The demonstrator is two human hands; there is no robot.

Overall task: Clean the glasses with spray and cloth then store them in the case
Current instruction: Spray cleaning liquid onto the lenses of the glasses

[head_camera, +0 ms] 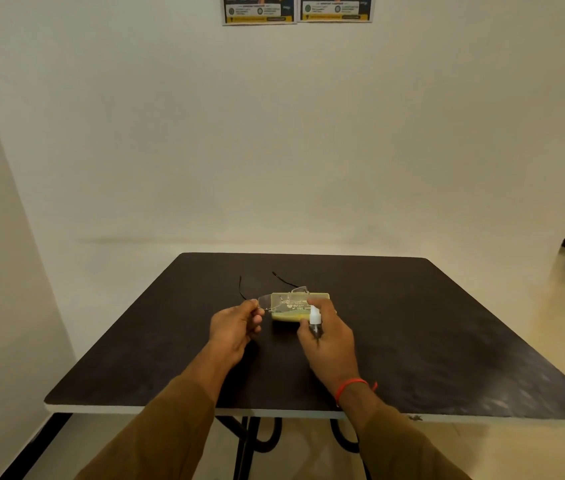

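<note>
Brown sleeves [156,427] reach over the bench [447,341]. Left hand [236,327] fingers [256,319] pinch the glasses [282,299] by one hinge, just above the yellow case [294,317]; right hand [329,336] wraps the spray bottle [315,318] beside it. Glasses look thin and fragile: hold the frame, not the lenses.

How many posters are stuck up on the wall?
2. Both hang side by side at the top of the wall: the left poster and the right poster next to it. The picture cuts off their tops, so more could be hidden above.
</note>
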